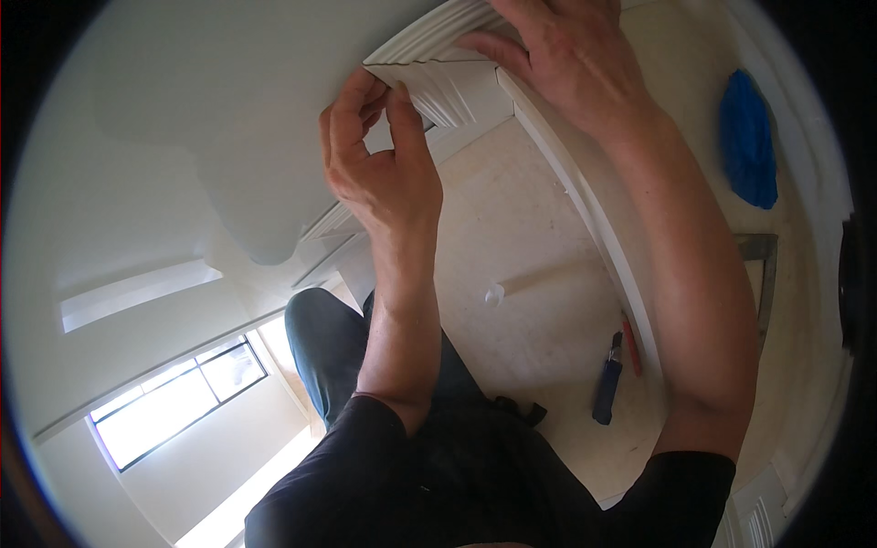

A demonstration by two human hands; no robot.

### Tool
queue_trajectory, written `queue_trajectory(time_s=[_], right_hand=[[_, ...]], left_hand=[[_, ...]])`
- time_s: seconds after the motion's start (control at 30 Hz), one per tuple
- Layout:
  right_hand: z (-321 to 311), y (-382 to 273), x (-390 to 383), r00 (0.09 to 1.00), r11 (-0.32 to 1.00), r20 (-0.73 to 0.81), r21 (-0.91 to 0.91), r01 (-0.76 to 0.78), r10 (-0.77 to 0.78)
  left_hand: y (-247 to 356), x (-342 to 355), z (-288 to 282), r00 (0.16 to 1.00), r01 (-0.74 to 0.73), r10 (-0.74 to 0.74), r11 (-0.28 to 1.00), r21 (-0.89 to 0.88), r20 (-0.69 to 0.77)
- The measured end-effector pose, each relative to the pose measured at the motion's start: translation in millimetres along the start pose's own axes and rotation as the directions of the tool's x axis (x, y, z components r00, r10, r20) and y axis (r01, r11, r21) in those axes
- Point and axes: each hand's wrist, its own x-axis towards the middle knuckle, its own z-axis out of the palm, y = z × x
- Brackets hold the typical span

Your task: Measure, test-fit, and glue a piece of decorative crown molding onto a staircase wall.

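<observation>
Near the top middle, a white moulding [437, 35] with lengthwise ridges meets a shorter grooved moulding piece [442, 93] along a thin dark slanted seam. My left hand [388, 155] is closed at the seam's left end, thumb and fingers pinching the edge of the shorter piece. On the right, my right hand [575, 59] grips the longer moulding, its thumb stretched along the lower side. The upper fingers of that hand run out of view at the top, so their hold is only partly visible.
A blue-handled utility knife [605, 388] lies beside a red pencil-like stick [631, 345] on the beige surface. A blue plastic bundle [747, 142] and a metal square [766, 265] are at right. A small clear piece [494, 294] sits mid-surface. A glossy white panel [210, 119] fills the left.
</observation>
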Motion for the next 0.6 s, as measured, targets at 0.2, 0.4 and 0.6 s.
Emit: queue_trajectory(time_s=[0.2, 0.4, 0.6], right_hand=[[1, 0, 1, 1.000, 1.000, 0.000, -0.009, 0.007, -0.007], [5, 1, 0, 0.998, 0.994, 0.034, -0.088, 0.057, -0.054], [-3, -4, 6, 0.999, 1.000, 0.053, -0.020, 0.009, -0.008]], left_hand=[[7, 6, -4, 0.999, -0.007, 0.005, 0.998, 0.059, 0.042], [12, 9, -8, 0.981, -0.019, -0.019, 0.981, 0.195, 0.191], [-1, 2, 14, 0.964, 0.239, -0.159, 0.872, -0.428, 0.215]])
